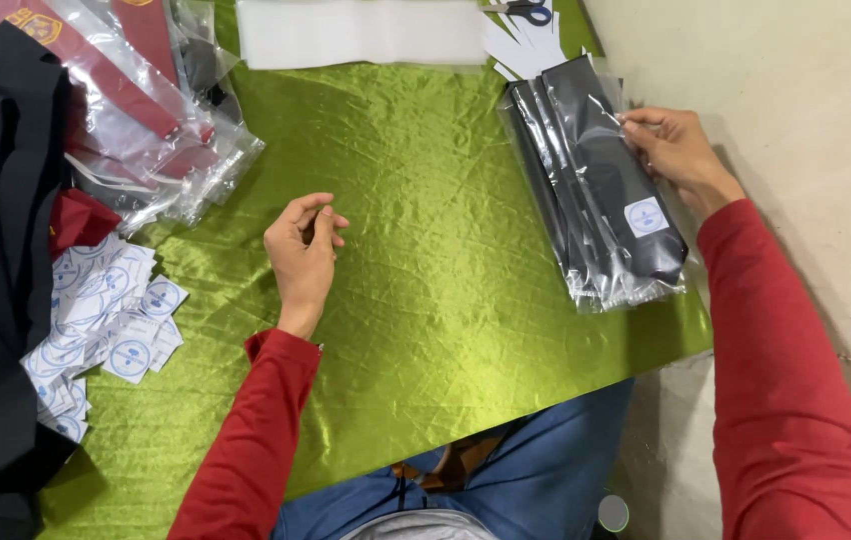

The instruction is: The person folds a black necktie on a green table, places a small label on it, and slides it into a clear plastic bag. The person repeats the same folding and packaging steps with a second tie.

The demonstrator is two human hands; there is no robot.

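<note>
Pinching the top clear-wrapped black necktie pack [606,180] with our right hand [676,150], its long axis runs away from us; our left hand [304,250] rests loosely curled, empty, on the green satin worktop [426,300].

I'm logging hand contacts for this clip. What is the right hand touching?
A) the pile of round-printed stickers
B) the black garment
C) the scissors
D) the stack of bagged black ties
D: the right hand has its fingers on the clear wrap of the top of the stack of bagged black ties at the table's right edge; the left hand rests empty on the green cloth.
</note>
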